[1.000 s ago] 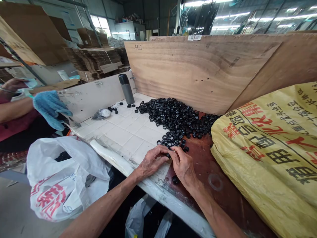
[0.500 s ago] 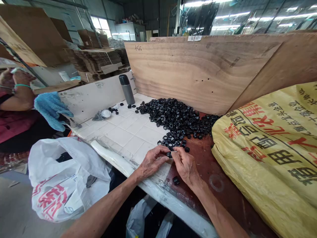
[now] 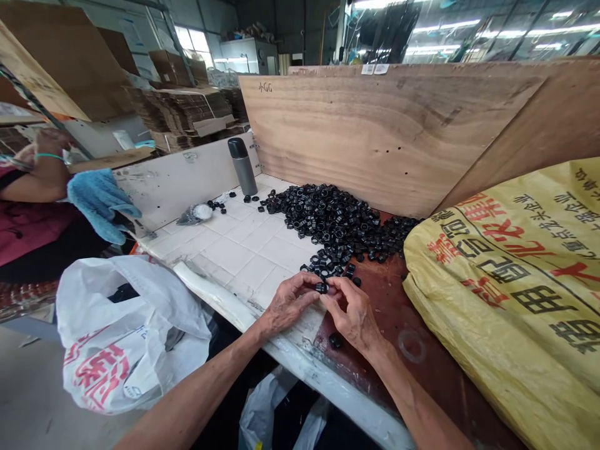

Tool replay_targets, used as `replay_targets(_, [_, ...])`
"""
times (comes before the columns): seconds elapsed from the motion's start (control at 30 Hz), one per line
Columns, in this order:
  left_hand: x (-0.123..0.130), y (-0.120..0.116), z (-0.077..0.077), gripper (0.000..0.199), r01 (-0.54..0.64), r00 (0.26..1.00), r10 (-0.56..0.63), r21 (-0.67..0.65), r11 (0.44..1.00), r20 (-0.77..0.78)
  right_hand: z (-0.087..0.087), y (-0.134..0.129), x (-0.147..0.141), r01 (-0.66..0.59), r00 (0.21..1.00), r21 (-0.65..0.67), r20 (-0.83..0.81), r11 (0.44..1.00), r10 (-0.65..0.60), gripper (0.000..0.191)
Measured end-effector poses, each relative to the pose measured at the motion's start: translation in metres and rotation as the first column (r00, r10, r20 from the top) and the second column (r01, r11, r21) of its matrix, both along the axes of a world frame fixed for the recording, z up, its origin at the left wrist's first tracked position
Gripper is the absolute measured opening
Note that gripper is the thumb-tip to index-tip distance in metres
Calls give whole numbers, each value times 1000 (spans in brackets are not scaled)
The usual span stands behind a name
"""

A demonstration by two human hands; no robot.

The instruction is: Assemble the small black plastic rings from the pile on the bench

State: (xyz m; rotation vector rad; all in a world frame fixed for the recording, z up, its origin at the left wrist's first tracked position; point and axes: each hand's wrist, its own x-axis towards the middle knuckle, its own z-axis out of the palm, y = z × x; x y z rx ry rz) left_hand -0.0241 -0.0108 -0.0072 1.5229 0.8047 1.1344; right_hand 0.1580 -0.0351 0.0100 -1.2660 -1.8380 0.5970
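Between my two hands, at the near edge of the pile, is a small black ribbed plastic cap (image 3: 322, 288). My left hand (image 3: 291, 301) pinches it from the left with thumb and fingers. From the other side my right hand (image 3: 352, 312) closes on it with thumb and forefinger. Just beyond my fingers spreads a heap of similar black ring-shaped caps (image 3: 328, 215). One loose black cap (image 3: 335, 340) lies on the reddish-brown board (image 3: 379, 312), below my right hand. The fingertips partly cover the held cap.
A yellow printed sack (image 3: 506, 281) fills the right side. A grey flask (image 3: 242, 167) and a small clear bag (image 3: 195, 214) stand farther back. White plastic bag (image 3: 135, 337) hangs left of the table edge; a blue towel (image 3: 100, 200) and another person's arm (image 3: 47, 169) are beyond.
My right thumb and forefinger have shifted on the cap, and more of the cap now shows between my hands. At far left the other person's hands have moved. The view has shifted slightly.
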Motion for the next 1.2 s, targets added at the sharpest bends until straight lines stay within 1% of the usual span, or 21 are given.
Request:
replay_targets(0.13, [2, 0, 3, 23, -3, 1000, 3, -34, 999, 28, -3, 1, 0, 20, 999, -19, 37, 1000, -19, 24])
replay_targets(0.27, [3, -1, 2, 23, 25, 999, -24, -42, 999, 23, -1, 0, -1, 31, 999, -38, -29, 999, -32, 15])
replay_targets(0.37, [1, -1, -1, 21, 29, 998, -27, 39, 999, -59, 1, -3, -6, 28, 992, -154, -118, 988, -46, 15])
replay_targets(0.43, [0, -1, -2, 21, 7, 988, 19, 166, 986, -156, 2, -4, -10, 26, 964, -340, -240, 940, -114, 16])
replay_targets(0.53, [-1, -4, 0, 21, 37, 960, 65, 353, 935, -272, 5, -4, -10, -55, 887, -574, -403, 817, -223, 18])
replay_targets(0.6, [-1, -6, 4, 22, 108, 943, 24, 377, 920, -331, 10, -1, 0, -110, 916, -635, -364, 764, -170, 21])
replay_targets(0.63, [-1, -7, 5, 20, 158, 930, -16, 359, 920, -368, 13, 1, 8, -107, 955, -646, -279, 756, -103, 25])
replay_targets(0.67, [-1, -8, 6, 16, 210, 907, -58, 330, 920, -416, 17, 5, 19, -84, 988, -642, -150, 763, -18, 31])
replay_targets(0.7, [-1, -8, 6, 11, 258, 877, -90, 303, 917, -472, 22, 8, 31, -10, 1000, -617, 16, 787, 26, 37])
replay_targets(0.73, [0, -8, 5, 9, 280, 844, -90, 292, 915, -529, 26, 11, 43, 89, 982, -551, 186, 830, 17, 37])
replay_targets(0.77, [0, -8, 4, 19, 257, 814, -38, 301, 918, -580, 29, 14, 55, 193, 942, -471, 334, 861, -28, 33])
replay_targets(0.8, [0, -8, 1, 31, 179, 784, 70, 332, 926, -617, 31, 17, 64, 271, 891, -407, 448, 872, -68, 29])
replay_targets(0.83, [1, -7, -1, 39, 49, 738, 216, 370, 928, -639, 31, 19, 71, 313, 850, -371, 519, 874, -84, 27])
replay_targets(0.87, [1, -6, -4, 42, -110, 668, 373, 410, 905, -644, 30, 21, 75, 329, 826, -362, 558, 872, -80, 29])
replay_targets(0.9, [2, -4, -7, 41, -259, 578, 503, 440, 860, -643, 28, 22, 76, 327, 817, -368, 573, 870, -65, 34])
replay_targets(0.93, [2, -3, -9, 39, -368, 490, 587, 457, 809, -644, 24, 22, 74, 317, 819, -374, 572, 871, -53, 39])
replay_targets(0.97, [3, -2, -11, 36, -424, 432, 622, 462, 779, -653, 20, 23, 70, 309, 823, -367, 565, 878, -53, 40])
replay_targets(1.0, [3, 0, -13, 36, -428, 413, 624, 464, 776, -663, 15, 23, 64, 301, 826, -341, 559, 890, -65, 39])
replay_targets(1.03, [4, 1, -14, 37, -390, 430, 603, 464, 795, -672, 10, 23, 58, 292, 829, -299, 553, 909, -84, 34])
replay_targets(1.1, [5, 4, -17, 35, -268, 517, 533, 465, 844, -670, 0, 22, 46, 261, 836, -194, 536, 946, -121, 22])
replay_targets(1.2, [5, 6, -20, 33, -167, 642, 449, 458, 873, -622, -11, 22, 38, 211, 847, -71, 512, 975, -146, 9])
